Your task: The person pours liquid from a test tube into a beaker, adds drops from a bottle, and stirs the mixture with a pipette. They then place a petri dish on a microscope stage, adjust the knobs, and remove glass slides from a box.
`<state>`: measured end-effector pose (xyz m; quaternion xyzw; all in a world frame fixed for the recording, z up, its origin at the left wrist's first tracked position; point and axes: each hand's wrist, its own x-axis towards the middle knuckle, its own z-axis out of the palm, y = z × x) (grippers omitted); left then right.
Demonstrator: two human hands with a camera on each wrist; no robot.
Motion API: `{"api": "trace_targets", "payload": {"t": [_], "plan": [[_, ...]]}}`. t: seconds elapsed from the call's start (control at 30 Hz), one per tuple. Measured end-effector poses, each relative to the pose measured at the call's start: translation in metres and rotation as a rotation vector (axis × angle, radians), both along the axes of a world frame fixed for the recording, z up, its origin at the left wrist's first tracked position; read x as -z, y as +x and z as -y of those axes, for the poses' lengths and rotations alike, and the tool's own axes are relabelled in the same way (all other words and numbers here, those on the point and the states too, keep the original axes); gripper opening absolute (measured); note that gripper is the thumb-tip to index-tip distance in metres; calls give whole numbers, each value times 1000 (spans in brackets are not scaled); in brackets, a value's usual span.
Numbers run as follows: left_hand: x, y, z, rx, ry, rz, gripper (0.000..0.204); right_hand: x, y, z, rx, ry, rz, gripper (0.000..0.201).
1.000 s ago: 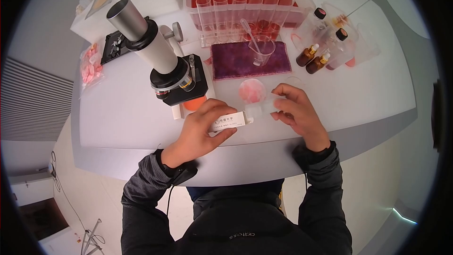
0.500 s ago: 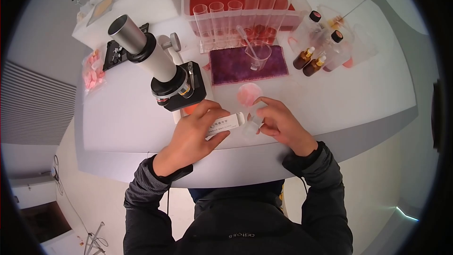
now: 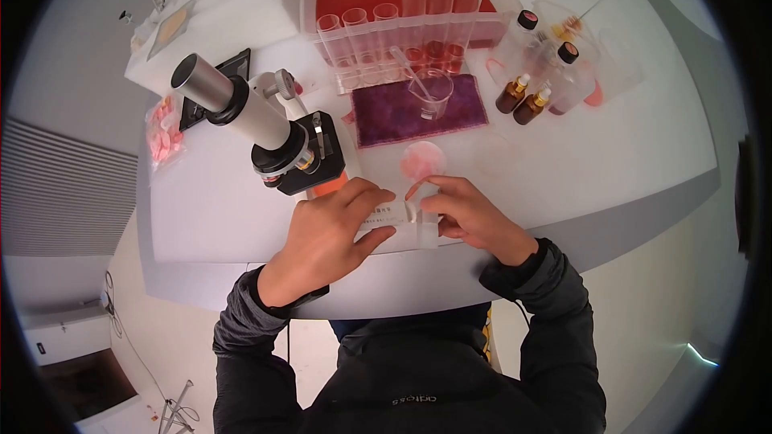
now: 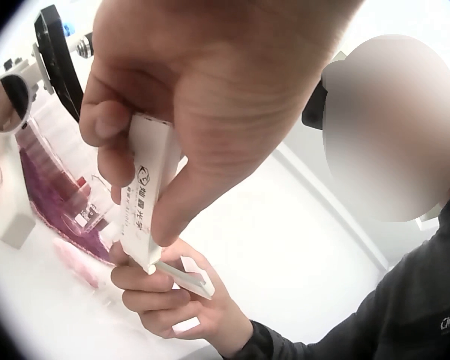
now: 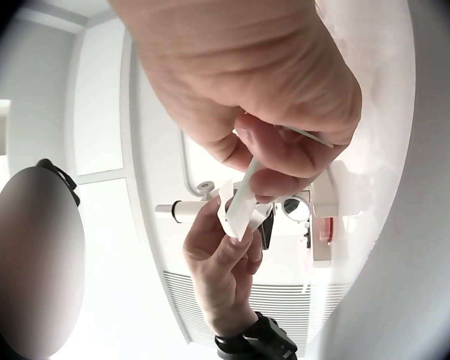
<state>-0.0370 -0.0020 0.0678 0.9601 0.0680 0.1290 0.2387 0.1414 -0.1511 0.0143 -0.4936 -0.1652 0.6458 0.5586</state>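
My left hand (image 3: 322, 233) grips a small white cardboard box (image 3: 384, 215) printed with dark Chinese characters. The box's right end stands open, with a flap showing in the right wrist view. Close against that end, my right hand (image 3: 476, 219) pinches a flat translucent strip (image 3: 428, 235) between thumb and fingers. The strip looks pale with a greenish edge in the right wrist view (image 5: 247, 191), where curled fingers hide part of it. Just beyond the hands lies a round dish (image 3: 423, 162) with pink and white contents.
Left of the hands stands a microscope (image 3: 269, 124). A beaker (image 3: 431, 96) with a pipette stands on a purple cloth (image 3: 378, 122), before several test tubes (image 3: 412, 20) and a tub (image 3: 515, 0) of red liquid. Dropper bottles (image 3: 529, 108) stand at right.
My right hand has moved left and slightly down, bringing the translucent strip from out at the right to the box's open end, turned more upright in the head view. My left hand keeps its grip.
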Motion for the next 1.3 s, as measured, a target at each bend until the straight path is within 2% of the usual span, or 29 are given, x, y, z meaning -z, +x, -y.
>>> {"api": "trace_targets", "payload": {"t": [0.17, 0.27, 0.37, 0.67, 1.07, 1.3], "plan": [[9, -1, -1, -53, -82, -14, 36, -6, 1, 4, 10, 41, 71, 23], [7, -2, 1, -58, -183, -14, 37, -3, 2, 4, -104, 44, 93, 26], [13, -3, -2, 1, -175, 128, 32, 2, 3, 4, -136, 34, 140, 29], [4, -5, 4, 55, -228, 118, 46, 5, 0, 4, -150, 21, 96, 31], [15, -7, 2, 55, -376, 129, 43, 10, 3, 3, -150, 12, -3, 21], [24, -7, 4, -6, -267, 44, 41, 1, 4, 5, -69, -32, 191, 23]]}}
